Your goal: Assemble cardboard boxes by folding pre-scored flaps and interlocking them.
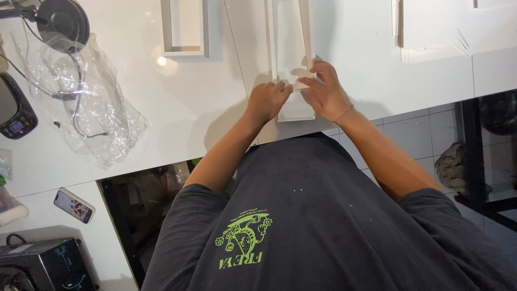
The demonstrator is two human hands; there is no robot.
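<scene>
Home craft workspace, white worktop (188,118), foam-board frame (184,32) at 12 o'clock, headset (62,21) and plastic bag (86,97) at 10, phone (74,205) at 8, tiled floor (420,134) at 3.

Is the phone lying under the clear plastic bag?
No. The phone lies by itself on the lower white surface, apart from the crumpled clear plastic bag, which sits farther up on the white table.

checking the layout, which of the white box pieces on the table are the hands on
The long narrow white piece at the table's near edge: both the left hand and right hand rest on its near end. The frame-like piece and flat piece lie untouched.
</scene>
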